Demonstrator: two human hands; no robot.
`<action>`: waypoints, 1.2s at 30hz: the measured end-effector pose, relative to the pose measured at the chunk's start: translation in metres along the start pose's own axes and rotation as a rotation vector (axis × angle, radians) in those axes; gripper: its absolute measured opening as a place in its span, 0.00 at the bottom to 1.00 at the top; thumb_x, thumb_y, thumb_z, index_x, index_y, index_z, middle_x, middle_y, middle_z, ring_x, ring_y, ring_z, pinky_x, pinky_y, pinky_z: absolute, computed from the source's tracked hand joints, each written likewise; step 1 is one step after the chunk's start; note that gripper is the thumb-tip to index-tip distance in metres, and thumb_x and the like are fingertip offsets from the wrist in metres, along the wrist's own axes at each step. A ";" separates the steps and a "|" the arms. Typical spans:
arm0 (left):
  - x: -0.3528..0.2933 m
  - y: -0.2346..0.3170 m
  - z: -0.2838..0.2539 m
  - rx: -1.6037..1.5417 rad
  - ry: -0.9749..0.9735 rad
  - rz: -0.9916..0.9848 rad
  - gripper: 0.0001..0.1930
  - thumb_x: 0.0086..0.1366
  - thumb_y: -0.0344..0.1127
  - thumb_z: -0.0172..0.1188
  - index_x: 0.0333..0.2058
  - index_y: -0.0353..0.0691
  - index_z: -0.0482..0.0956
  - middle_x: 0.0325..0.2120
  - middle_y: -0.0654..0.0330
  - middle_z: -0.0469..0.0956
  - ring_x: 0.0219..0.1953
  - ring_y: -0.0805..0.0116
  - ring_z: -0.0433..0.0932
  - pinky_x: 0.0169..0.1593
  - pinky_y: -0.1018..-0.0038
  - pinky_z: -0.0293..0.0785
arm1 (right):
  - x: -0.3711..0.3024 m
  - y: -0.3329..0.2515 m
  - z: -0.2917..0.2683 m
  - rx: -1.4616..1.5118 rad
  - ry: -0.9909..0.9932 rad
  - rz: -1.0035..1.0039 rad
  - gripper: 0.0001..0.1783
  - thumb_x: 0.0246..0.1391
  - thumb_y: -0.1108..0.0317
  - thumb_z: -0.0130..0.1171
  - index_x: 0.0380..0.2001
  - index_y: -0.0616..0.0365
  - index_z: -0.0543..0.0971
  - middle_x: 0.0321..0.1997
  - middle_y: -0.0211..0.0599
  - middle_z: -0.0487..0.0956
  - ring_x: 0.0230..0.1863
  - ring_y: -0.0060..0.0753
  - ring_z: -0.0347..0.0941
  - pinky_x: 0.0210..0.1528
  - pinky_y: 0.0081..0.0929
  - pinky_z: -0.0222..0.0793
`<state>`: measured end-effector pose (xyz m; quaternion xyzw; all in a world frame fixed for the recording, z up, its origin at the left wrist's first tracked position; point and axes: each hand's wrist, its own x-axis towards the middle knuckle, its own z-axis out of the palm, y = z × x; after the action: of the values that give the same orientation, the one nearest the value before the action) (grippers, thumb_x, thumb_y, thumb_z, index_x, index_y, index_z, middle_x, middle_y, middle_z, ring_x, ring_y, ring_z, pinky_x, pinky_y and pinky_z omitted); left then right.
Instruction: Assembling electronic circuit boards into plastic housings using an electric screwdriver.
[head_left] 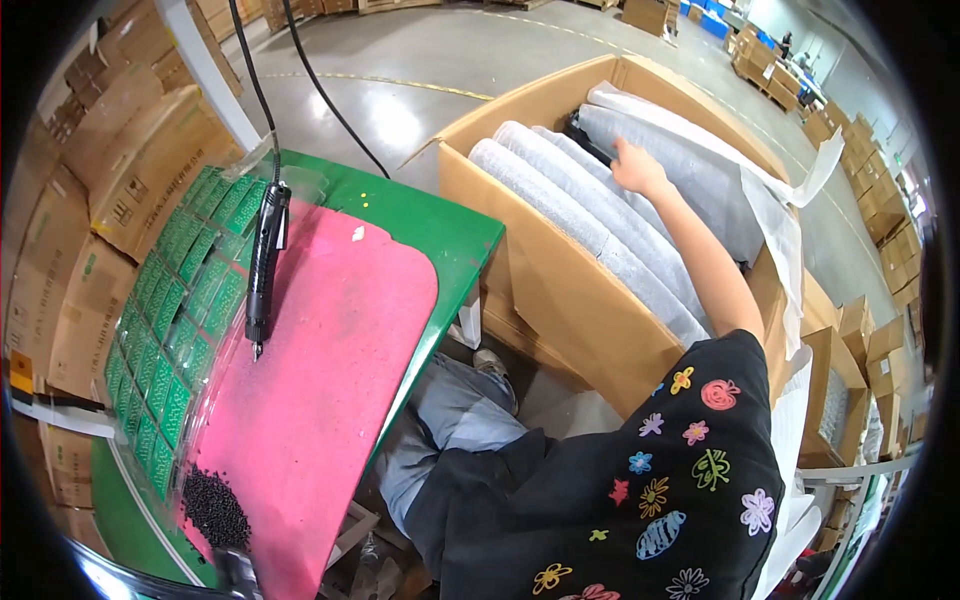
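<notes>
Grey-wrapped panels lie beneath the half-open right hand.

A green-topped table is provided as the work surface. Much of its top is covered by a pink mat with a rounded far corner and dark smudges. Green circuit boards are arranged in rows in clear plastic along the left side. A heap of small black parts is placed at the mat's near left. A small whitish scrap is located near the mat's far edge; small yellow spots are seen on the bare green beyond.
</notes>
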<state>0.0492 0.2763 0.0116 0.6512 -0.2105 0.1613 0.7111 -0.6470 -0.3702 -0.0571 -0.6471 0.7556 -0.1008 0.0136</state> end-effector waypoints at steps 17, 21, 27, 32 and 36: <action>0.117 -0.187 -0.126 0.362 0.558 0.419 0.30 0.49 0.41 0.80 0.45 0.36 0.74 0.36 0.54 0.76 0.38 0.59 0.76 0.41 0.64 0.78 | 0.013 0.101 0.052 0.093 -0.169 0.518 0.35 0.47 0.50 0.62 0.56 0.62 0.77 0.62 0.55 0.74 0.65 0.52 0.69 0.64 0.45 0.64; 0.089 -0.152 -0.083 -0.356 0.217 -0.073 0.22 0.63 0.37 0.64 0.52 0.33 0.72 0.33 0.57 0.79 0.39 0.62 0.77 0.44 0.60 0.77 | -0.015 0.072 -0.015 -0.010 -0.024 0.223 0.31 0.44 0.46 0.66 0.38 0.66 0.83 0.39 0.56 0.83 0.44 0.53 0.81 0.48 0.40 0.76; 0.035 0.010 0.125 -0.495 0.014 -0.274 0.21 0.68 0.41 0.53 0.51 0.29 0.75 0.37 0.53 0.81 0.41 0.60 0.78 0.50 0.55 0.73 | -0.078 -0.055 -0.142 0.033 0.127 -0.223 0.25 0.48 0.49 0.65 0.25 0.66 0.80 0.23 0.53 0.79 0.29 0.54 0.79 0.36 0.45 0.75; 0.020 0.015 0.176 -0.316 -0.423 -0.279 0.17 0.68 0.34 0.52 0.52 0.31 0.74 0.39 0.56 0.75 0.42 0.64 0.72 0.47 0.70 0.69 | -0.149 -0.176 -0.129 0.114 0.049 -1.134 0.16 0.48 0.65 0.65 0.23 0.58 0.67 0.20 0.41 0.67 0.20 0.46 0.71 0.23 0.43 0.67; -0.009 0.035 0.241 -0.007 -0.933 -0.061 0.20 0.63 0.27 0.53 0.54 0.30 0.72 0.47 0.55 0.73 0.44 0.68 0.72 0.47 0.73 0.69 | -0.197 -0.257 -0.088 -0.088 -0.091 -1.643 0.13 0.41 0.66 0.62 0.23 0.54 0.67 0.24 0.33 0.68 0.20 0.35 0.73 0.20 0.31 0.70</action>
<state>0.0021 0.0405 0.0521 0.6578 -0.4889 -0.1707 0.5469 -0.3777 -0.2014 0.0512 -0.9971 0.0430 -0.0226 -0.0593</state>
